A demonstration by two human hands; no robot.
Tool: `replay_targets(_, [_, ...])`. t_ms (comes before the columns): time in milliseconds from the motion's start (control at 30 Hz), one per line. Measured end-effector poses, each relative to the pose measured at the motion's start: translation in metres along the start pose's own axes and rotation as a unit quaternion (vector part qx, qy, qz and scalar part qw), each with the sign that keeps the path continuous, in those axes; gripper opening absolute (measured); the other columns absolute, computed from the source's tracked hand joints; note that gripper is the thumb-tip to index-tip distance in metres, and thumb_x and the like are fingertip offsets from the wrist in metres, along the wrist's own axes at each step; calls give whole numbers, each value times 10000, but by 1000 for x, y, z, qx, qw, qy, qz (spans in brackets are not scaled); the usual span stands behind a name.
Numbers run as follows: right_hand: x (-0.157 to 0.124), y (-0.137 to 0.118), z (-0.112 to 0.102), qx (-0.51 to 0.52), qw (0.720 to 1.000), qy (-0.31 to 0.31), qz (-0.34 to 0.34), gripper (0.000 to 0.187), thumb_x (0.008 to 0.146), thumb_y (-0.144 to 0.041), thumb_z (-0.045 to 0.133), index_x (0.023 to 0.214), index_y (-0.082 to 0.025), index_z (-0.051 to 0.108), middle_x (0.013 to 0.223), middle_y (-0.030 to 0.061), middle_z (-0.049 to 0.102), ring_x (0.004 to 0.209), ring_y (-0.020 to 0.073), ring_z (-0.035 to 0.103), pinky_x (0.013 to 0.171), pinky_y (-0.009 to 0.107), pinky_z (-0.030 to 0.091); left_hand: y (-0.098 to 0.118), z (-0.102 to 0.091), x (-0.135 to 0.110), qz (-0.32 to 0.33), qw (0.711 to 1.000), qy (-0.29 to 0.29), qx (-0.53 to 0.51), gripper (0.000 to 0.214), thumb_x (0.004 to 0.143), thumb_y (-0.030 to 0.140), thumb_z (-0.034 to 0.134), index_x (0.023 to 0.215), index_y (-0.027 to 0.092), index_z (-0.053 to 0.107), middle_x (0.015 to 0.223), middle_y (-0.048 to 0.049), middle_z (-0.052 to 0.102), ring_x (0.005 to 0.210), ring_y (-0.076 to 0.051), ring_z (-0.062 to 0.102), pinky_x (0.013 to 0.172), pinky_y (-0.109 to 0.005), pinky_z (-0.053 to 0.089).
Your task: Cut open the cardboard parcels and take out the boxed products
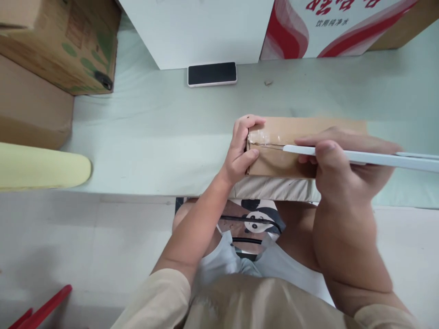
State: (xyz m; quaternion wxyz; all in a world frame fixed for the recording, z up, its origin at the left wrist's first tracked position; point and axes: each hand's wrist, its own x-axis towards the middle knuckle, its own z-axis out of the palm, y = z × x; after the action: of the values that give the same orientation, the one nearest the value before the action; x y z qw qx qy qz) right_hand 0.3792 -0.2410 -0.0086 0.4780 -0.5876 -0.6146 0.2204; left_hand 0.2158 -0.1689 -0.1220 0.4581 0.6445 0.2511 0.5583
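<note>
A small brown cardboard box (295, 130) lies at the near edge of the pale green table (154, 141), its top seam covered with clear tape. My left hand (242, 148) grips the box's left end, fingers over the top and thumb on the near side. My right hand (343, 167) is closed round a long white blade-like tool (377, 158). The tool lies across the box top, and its tip rests on the taped seam close to my left hand.
A black phone (211, 74) lies at the back by a white box (199, 29). A red-and-white carton (329, 25) stands at back right, brown cartons (58, 45) at back left. A yellow foam piece (41, 167) overhangs the left edge. Red objects (41, 310) lie on the floor.
</note>
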Motion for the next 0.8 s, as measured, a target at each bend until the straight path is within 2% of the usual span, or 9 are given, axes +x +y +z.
replay_targets(100, [-1, 1, 6, -10, 998, 19, -60, 234, 941, -409, 607, 828, -321, 792, 682, 10, 681, 571, 178, 577, 539, 355, 397, 1, -1, 0, 11, 1000, -6, -3, 605, 882, 698, 528, 1283, 248, 580, 1294, -103, 553, 1296, -345, 521, 1156, -522, 410])
replay_targets(233, [-2, 9, 10, -19, 995, 4, -103, 183, 934, -349, 640, 861, -295, 798, 720, 14, 704, 645, 172, 633, 573, 339, 435, -6, -2, 0, 36, 999, -21, 9, 599, 901, 687, 507, 1324, 264, 536, 1314, -92, 529, 1304, -330, 499, 1162, -516, 396])
replay_targets(333, [-2, 9, 8, -24, 993, -5, -116, 163, 919, -326, 652, 862, -277, 796, 730, 19, 706, 633, 167, 629, 561, 330, 438, -13, -3, 0, 69, 997, -30, 27, 621, 909, 703, 472, 1362, 278, 487, 1333, -85, 504, 1296, -316, 484, 1157, -514, 396])
replay_targets(467, [-3, 4, 4, -50, 994, 0, -93, 175, 912, -310, 633, 845, -270, 789, 798, 28, 717, 646, 151, 620, 581, 323, 449, -17, -5, 2, 88, 994, -41, 51, 602, 934, 688, 432, 1380, 286, 465, 1328, -88, 496, 1291, -309, 488, 1141, -503, 416])
replay_targets(633, [-1, 8, 3, -66, 992, 69, -79, 189, 871, -214, 618, 767, -240, 773, 768, 28, 679, 672, 143, 602, 621, 317, 449, -16, -9, 5, 104, 990, -46, 82, 604, 945, 703, 407, 1377, 286, 475, 1315, -90, 505, 1305, -314, 514, 1131, -522, 447])
replay_targets(800, [-3, 11, 6, 1, 979, 175, -102, 157, 777, -134, 617, 703, -196, 741, 642, 2, 610, 627, 109, 538, 628, 298, 392, -21, -9, 8, 116, 989, -35, 88, 631, 926, 738, 418, 1401, 324, 462, 1333, -79, 531, 1321, -327, 536, 1123, -531, 466])
